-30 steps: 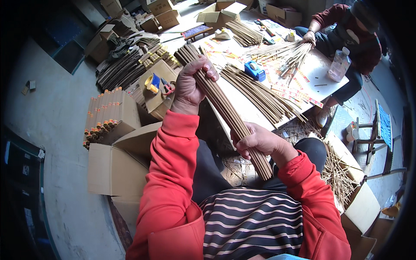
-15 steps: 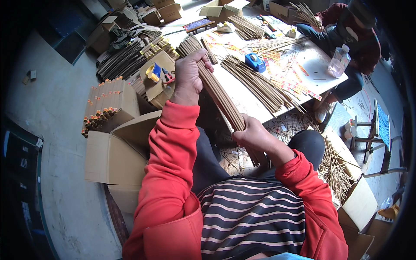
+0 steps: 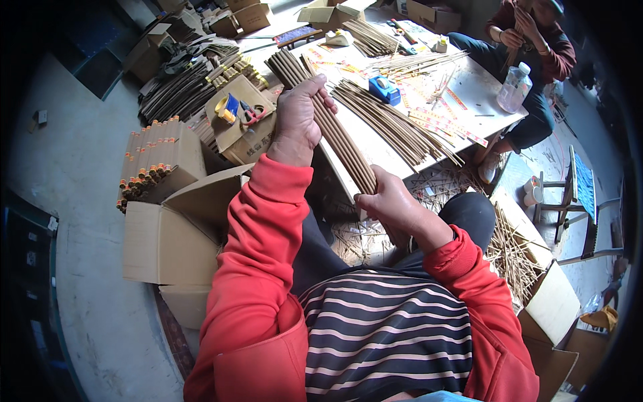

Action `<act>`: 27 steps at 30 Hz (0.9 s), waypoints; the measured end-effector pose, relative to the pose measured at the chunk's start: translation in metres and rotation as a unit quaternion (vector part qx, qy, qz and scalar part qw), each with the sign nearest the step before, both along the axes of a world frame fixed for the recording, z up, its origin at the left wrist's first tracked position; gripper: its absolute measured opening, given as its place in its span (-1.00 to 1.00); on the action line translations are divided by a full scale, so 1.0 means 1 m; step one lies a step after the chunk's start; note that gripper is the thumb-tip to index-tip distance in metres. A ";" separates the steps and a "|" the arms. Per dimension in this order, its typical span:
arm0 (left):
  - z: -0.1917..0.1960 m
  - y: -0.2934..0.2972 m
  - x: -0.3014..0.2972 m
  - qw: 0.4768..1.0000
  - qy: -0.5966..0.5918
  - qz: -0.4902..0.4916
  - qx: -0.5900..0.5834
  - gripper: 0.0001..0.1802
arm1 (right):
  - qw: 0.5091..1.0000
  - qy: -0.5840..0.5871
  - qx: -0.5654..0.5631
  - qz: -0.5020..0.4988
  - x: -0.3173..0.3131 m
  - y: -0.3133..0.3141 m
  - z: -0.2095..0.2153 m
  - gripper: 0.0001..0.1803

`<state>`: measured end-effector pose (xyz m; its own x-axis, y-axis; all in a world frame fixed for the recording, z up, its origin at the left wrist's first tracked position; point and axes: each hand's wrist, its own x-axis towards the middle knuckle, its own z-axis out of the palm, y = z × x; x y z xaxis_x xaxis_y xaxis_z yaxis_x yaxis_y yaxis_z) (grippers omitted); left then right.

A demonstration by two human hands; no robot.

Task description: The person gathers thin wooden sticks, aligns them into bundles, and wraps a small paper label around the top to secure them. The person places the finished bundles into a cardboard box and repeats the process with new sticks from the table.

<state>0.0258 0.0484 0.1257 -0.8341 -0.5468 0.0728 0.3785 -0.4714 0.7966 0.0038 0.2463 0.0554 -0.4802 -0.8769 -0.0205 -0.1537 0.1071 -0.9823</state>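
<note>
A bundle of long thin brown incense-like sticks point(image 3: 343, 149) slants across in front of me, over the near edge of the table. My left hand point(image 3: 300, 115) is wrapped round its upper part. Lower down, my right hand point(image 3: 396, 204) grips the same bundle, thumb on top. Below the right hand the bundle's lower end shows above my knees. More loose brown sticks point(image 3: 392, 127) lie on the white table point(image 3: 483, 77) just beyond, beside a blue tape dispenser point(image 3: 384, 90).
Left of me stand an open carton point(image 3: 144, 241), banded bundles point(image 3: 151, 154), and a box point(image 3: 258, 144) holding red-handled scissors point(image 3: 252, 115). Stick scraps fill a carton point(image 3: 512, 258) at right. A bottle point(image 3: 514, 88) stands near a co-worker point(image 3: 536, 40). Beyond is a stool point(image 3: 581, 184).
My hands keep their grip on the bundle, which is now turned slightly, its sticks lying flatter side by side. The co-worker has raised both hands round their own sticks. The view has shifted slightly.
</note>
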 end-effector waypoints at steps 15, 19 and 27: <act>-0.021 0.007 0.014 0.961 0.146 -0.202 0.119 -0.83 | 0.935 -0.324 0.001 0.146 0.004 0.009 0.013 -0.79; -0.028 0.010 0.009 0.998 -0.014 0.018 0.060 -0.85 | 0.989 -0.133 0.049 0.036 0.008 -0.002 -0.002 -0.72; -0.035 0.007 0.014 0.963 0.135 -0.191 0.132 -0.84 | 0.934 -0.328 0.031 0.139 0.004 0.012 0.012 -0.83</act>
